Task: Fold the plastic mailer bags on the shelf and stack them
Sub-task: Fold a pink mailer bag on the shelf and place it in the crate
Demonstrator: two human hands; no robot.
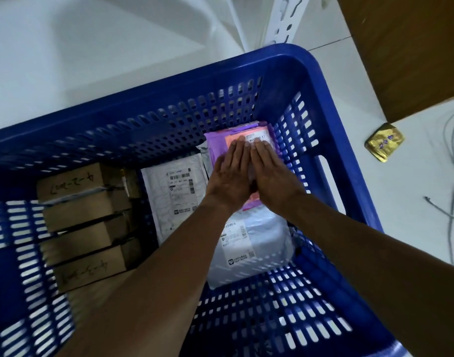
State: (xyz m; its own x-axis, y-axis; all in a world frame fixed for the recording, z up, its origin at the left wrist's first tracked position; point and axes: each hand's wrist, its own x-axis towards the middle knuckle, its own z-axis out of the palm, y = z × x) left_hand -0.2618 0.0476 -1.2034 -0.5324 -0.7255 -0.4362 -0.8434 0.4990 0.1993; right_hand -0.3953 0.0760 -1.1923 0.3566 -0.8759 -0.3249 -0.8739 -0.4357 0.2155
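Observation:
A purple plastic mailer bag [215,143] with a pink label lies at the far right corner inside a blue perforated crate [331,140]. My left hand [229,173] and my right hand [271,173] rest flat on top of it, side by side, fingers straight and pressed down. Neither hand grips anything. A grey-white mailer bag [256,251] with a label lies just nearer, partly under the purple one. Another white mailer [174,191] with barcodes lies to the left of my hands.
Several brown cardboard boxes [84,222] stand stacked along the crate's left side. Outside the crate, a gold foil packet [384,141] and thin grey cables [452,181] lie on the white floor at right. A white slotted shelf post [285,19] rises behind the crate.

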